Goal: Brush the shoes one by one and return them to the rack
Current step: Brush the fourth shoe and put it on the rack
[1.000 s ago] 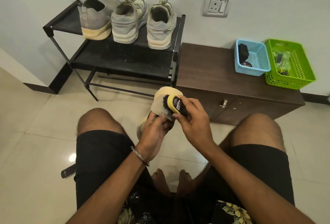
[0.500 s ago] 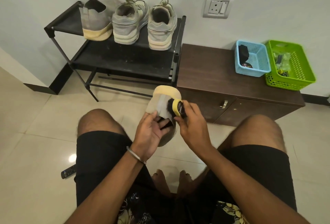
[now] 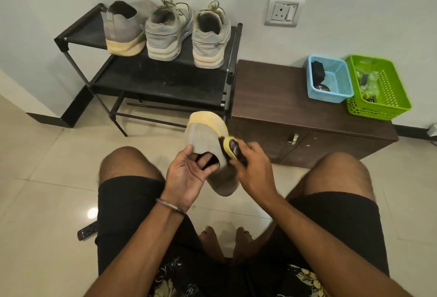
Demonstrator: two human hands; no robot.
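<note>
Shoes are the subject: one grey knit shoe point(image 3: 208, 140) with a pale yellow sole is held in the air between your knees, toe pointing away from you toward the rack point(image 3: 165, 79), above a tiled floor point(image 3: 47, 159).

Your left hand point(image 3: 186, 173) grips this shoe at its opening, with the thumb on the outside near the collar and some fingers curled inside. Your right hand point(image 3: 254, 169) is closed around a small brush point(image 3: 230, 146) that has a yellow body and dark bristles. The bristles press against the right side of the upper, close to the sole edge.

On the top shelf of the black rack stand three shoes with their heels facing you: the matching grey knit shoe point(image 3: 123, 29) on the left, then a pair of laced grey trainers point(image 3: 186, 34) side by side. The lower shelf shows no shoes.

To the right of the rack is a low brown cabinet point(image 3: 272, 98), carrying a blue basket point(image 3: 331, 79) and a green basket point(image 3: 378, 86) with small items inside. A remote control point(image 3: 87, 230) lies on the floor by your left thigh.

Judging progress: brushing of the held shoe appears to be under way, and it has yet to return to the rack. Whether the three shelved shoes are already brushed cannot be told from here.
</note>
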